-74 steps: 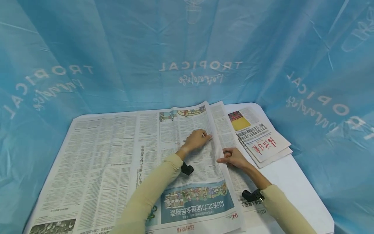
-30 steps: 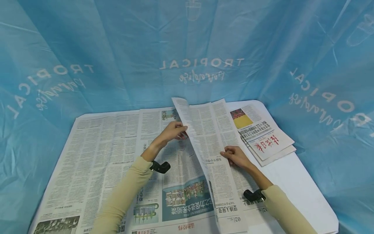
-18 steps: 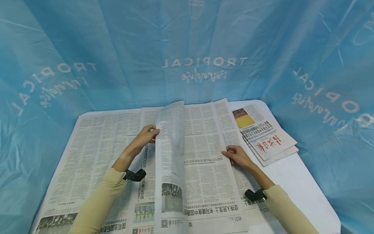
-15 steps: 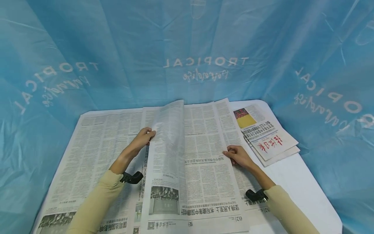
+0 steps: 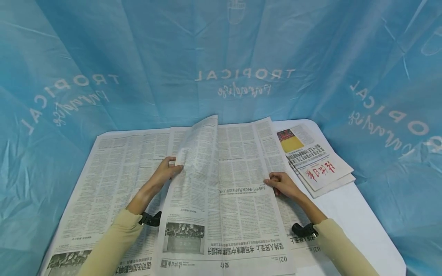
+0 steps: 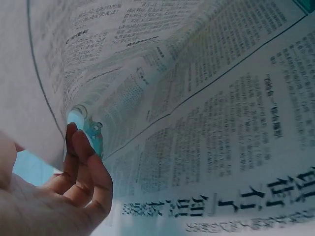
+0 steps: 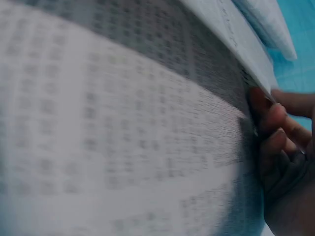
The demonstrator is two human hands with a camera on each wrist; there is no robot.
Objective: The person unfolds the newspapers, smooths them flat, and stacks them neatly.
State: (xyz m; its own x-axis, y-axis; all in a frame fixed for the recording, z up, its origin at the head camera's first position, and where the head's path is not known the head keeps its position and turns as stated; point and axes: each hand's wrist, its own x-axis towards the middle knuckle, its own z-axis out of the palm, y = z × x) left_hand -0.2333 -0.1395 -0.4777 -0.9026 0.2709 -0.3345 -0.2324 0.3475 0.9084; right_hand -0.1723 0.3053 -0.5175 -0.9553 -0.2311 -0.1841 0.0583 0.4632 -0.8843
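A large newspaper [image 5: 241, 214] lies spread over the table, its upper sheet lifted and curving along the middle fold. My left hand [image 5: 163, 174] pinches the left edge of that raised sheet. In the left wrist view, the left hand [image 6: 74, 191] has its thumb hidden behind the paper while curled fingers show beneath it. My right hand [image 5: 282, 184] pinches the right edge of the newspaper's right-hand page. The right wrist view shows the right hand [image 7: 288, 132] with that page edge between thumb and fingers, over another printed sheet.
A folded newspaper stack [image 5: 319, 170] with a red title lies at the right on the white table [image 5: 366, 230]. More newspaper pages [image 5: 110, 184] cover the left side. A blue curtain [image 5: 193, 46] hangs behind and around the table.
The left hand has carried the top page from right to left, turning it over and uncovering the page beneath. Lately it has lowered slightly toward me. The right hand stays at the right edge.
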